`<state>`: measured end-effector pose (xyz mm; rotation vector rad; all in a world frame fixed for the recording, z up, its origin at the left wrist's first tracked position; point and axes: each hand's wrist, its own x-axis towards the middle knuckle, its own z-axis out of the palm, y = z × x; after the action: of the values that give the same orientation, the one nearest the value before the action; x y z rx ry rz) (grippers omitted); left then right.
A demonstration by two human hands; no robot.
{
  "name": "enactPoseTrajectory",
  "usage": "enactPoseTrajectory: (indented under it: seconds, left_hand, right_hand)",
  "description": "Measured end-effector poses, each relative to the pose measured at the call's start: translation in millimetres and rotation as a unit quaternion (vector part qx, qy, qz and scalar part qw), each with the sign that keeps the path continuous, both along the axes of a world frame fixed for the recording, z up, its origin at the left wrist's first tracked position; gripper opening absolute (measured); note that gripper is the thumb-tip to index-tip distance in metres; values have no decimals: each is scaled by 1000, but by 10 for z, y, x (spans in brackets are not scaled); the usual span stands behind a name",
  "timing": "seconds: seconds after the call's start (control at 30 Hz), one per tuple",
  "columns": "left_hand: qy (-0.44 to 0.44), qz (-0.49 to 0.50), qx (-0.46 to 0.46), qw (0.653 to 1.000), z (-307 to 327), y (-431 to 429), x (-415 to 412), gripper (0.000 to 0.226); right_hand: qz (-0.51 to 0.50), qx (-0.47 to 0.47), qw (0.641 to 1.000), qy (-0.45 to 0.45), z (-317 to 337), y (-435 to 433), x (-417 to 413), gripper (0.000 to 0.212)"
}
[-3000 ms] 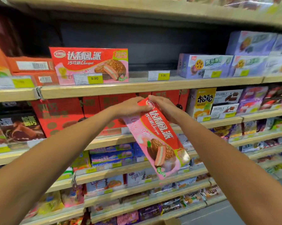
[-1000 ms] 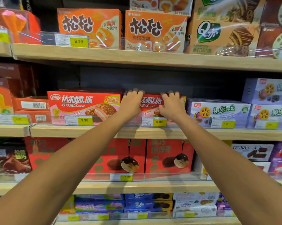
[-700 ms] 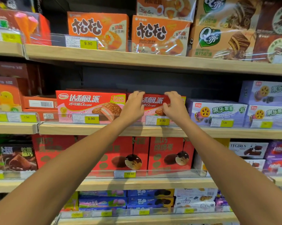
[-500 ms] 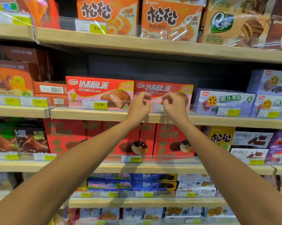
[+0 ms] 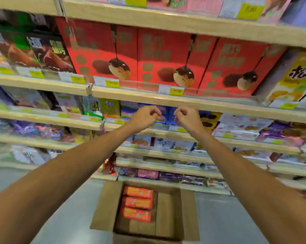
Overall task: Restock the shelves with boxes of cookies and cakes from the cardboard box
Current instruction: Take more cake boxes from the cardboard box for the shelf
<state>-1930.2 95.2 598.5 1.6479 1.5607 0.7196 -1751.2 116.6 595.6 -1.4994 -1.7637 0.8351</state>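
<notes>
On the floor at the foot of the shelving, the cardboard box (image 5: 107,206) is sitting with its flaps folded outward and its opening facing up. Three orange cookie boxes (image 5: 137,203) are lying in its left part in a row running from the shelf side toward the person, each touching the next. The long axis of each is running left to right, parallel to the shelf fronts, and an orange printed face is pointing up; the print is too blurred to read. The right part of the carton is showing bare brown cardboard. Above the carton, both forearms are reaching forward. The left hand (image 5: 145,118) and the right hand (image 5: 188,118) are hovering just beside each other at the height of a middle shelf edge (image 5: 166,99) – fingers loosely curled inward, narrow, gripping nothing and touching no product. Behind the hands, blue packages (image 5: 168,114) are standing on the shelf. One level up, large red boxes (image 5: 166,59) printed with chocolate-topped cakes are standing upright side by side behind yellow price tags (image 5: 176,91); dark boxes (image 5: 48,53) are flanking them on the left and a yellow box (image 5: 293,80) on the right. Lower shelves are holding purple and pale packages (image 5: 240,125), blurred. Grey floor (image 5: 227,217) is surrounding the carton – nothing is lying between the hands and its opening.
</notes>
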Motion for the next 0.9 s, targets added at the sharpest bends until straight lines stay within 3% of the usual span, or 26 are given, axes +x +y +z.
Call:
enactPoseTrajectory:
  seconds: [0.17, 0.43, 0.67, 0.77, 0.9]
  left_hand:
    - [45, 22, -146, 988, -1167, -378, -208, 22]
    - [98, 73, -359, 925, -3394, -1322, -274, 32]
    - [179, 25, -412, 893, -5029, -1761, -178, 53]
    - [191, 2, -404, 895, -5732, -1827, -119, 61]
    - [232, -40, -408, 882, -6651, -1810, -78, 73]
  right_hand:
    - [53, -145, 987, -41, -1207, -324, -137, 33]
    - [102, -349, 925, -107, -3420, -1026, -299, 21]
    - [103, -458, 877, -107, -5091, -1540, -280, 18]
    - [77, -473, 871, -108, -5818, -1655, -314, 28]
    - [73, -435, 882, -164, -6763, -1662, -396, 19]
